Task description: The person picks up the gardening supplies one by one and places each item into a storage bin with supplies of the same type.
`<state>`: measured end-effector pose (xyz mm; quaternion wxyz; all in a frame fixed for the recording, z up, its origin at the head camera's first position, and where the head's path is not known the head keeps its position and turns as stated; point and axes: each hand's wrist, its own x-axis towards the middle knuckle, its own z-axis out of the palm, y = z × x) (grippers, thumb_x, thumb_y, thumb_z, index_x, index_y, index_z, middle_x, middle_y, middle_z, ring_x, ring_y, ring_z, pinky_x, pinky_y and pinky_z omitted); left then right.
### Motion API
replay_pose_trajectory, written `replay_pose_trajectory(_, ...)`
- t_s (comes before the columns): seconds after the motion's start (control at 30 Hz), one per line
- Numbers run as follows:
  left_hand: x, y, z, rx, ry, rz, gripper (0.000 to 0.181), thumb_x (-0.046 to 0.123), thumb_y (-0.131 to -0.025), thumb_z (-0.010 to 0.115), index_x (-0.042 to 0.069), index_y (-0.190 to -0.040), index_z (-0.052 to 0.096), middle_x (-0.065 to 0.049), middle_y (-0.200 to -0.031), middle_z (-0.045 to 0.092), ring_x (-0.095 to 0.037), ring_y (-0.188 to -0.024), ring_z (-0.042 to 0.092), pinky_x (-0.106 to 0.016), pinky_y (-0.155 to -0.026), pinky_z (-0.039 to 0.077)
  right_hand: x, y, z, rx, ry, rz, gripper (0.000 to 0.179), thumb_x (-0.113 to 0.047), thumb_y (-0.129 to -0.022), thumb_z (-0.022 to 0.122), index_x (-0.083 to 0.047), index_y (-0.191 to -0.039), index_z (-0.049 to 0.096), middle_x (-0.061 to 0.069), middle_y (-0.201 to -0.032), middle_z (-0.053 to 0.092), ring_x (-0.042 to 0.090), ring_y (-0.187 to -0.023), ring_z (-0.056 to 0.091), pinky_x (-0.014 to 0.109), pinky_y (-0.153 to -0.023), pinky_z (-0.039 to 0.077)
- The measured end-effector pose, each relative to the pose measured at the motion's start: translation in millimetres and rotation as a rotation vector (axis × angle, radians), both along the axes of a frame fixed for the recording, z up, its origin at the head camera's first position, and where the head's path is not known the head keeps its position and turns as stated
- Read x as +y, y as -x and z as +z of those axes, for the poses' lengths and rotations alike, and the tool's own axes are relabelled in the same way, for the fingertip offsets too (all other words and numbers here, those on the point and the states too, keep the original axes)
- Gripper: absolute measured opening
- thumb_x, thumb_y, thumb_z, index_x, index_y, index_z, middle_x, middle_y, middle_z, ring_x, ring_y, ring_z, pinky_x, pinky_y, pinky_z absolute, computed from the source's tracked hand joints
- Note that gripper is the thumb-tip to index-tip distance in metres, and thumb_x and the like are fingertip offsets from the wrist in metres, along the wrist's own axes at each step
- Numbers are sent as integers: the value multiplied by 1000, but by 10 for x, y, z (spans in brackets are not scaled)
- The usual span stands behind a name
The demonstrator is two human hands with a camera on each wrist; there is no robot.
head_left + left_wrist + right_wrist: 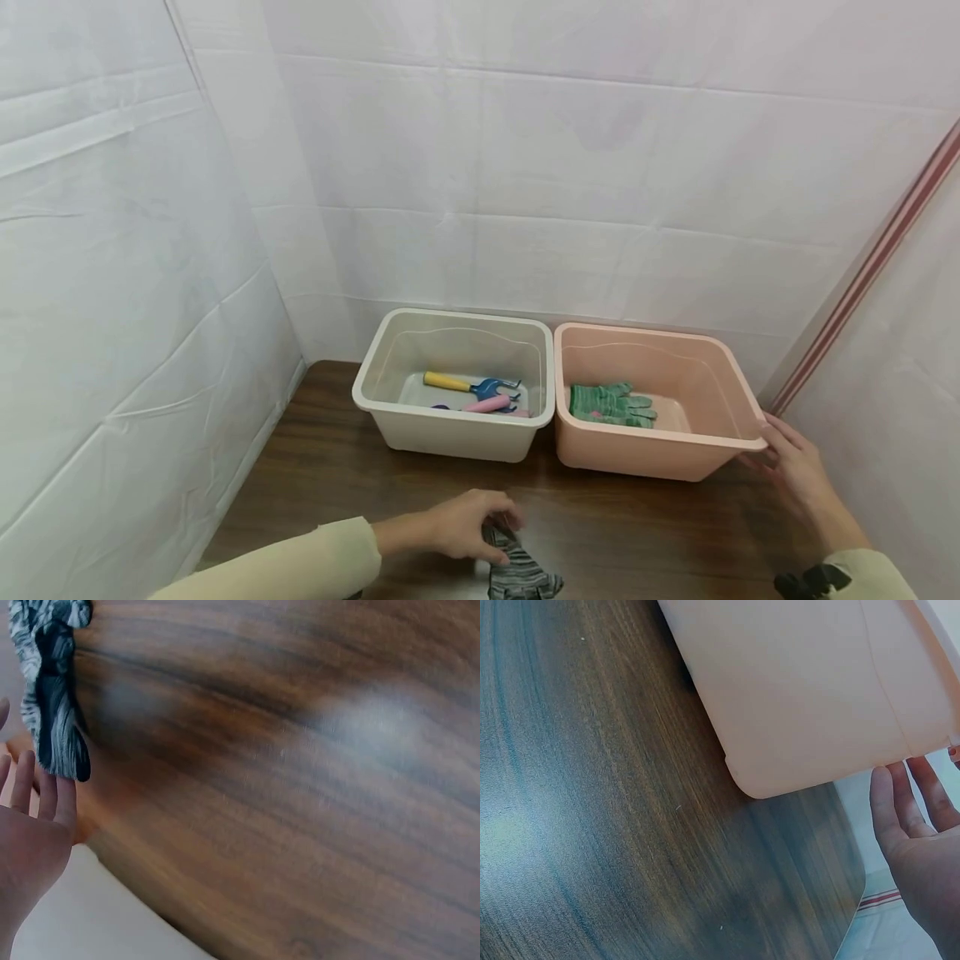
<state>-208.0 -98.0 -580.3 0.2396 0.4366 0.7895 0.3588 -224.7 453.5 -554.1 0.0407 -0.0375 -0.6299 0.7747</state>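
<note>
A black-and-grey striped knit glove lies at the front of the table, partly cut off by the head view's lower edge. My left hand is over its near end, thumb and fingers spread around it. In the left wrist view the fingers look fairly straight, and the glove hides some of the tips. At the right end of the pink bin, my right hand holds the rim, with fingers against its underside. Green striped gloves lie inside that bin.
A cream-white bin stands beside the pink one. Inside it are a yellow-handled blue garden fork and a tool with a pink handle. White sheeting hangs behind and at both sides of the brown wooden table.
</note>
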Motion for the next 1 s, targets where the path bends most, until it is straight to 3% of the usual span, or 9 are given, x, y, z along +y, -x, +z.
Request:
replay_pose_trajectory(0.23, 29, -32, -144, 56, -6, -46, 41, 20, -90, 87, 11, -127, 69, 3, -119, 69, -4, -110, 64, -23, -97, 53, -20, -15, -12, 7, 11, 0, 24, -18, -111, 58, -26, -128, 73, -14, -117, 75, 6, -103, 73, 34, -80, 64)
replay_pose_trajectory(0.43, 50, -29, -201, 59, -12, -19, 36, 13, -88, 88, 12, -120, 72, 6, -113, 69, -1, -105, 63, -22, -96, 53, -26, -26, -3, -1, -22, -14, 25, -20, -111, 59, -25, -132, 71, -16, -116, 75, 5, -103, 73, 33, -80, 64)
replay_pose_trajectory(0.77, 76, -10, -210, 69, 14, 0, 27, 6, -89, 83, 16, -113, 74, 9, -106, 67, 0, -99, 61, -20, -91, 53, -24, -19, 7, -9, -4, -24, 21, -20, -111, 59, -30, -123, 73, -15, -113, 75, 5, -101, 73, 33, -79, 64)
replay_pose_trajectory(1.0, 59, 26, -170, 23, 31, 32, 23, 4, -90, 78, 15, -110, 74, 11, -101, 66, 1, -95, 60, -20, -88, 53, -29, -21, 11, -1, -26, -15, 22, -20, -111, 59, -28, -127, 72, -16, -115, 75, 5, -102, 73, 32, -79, 64)
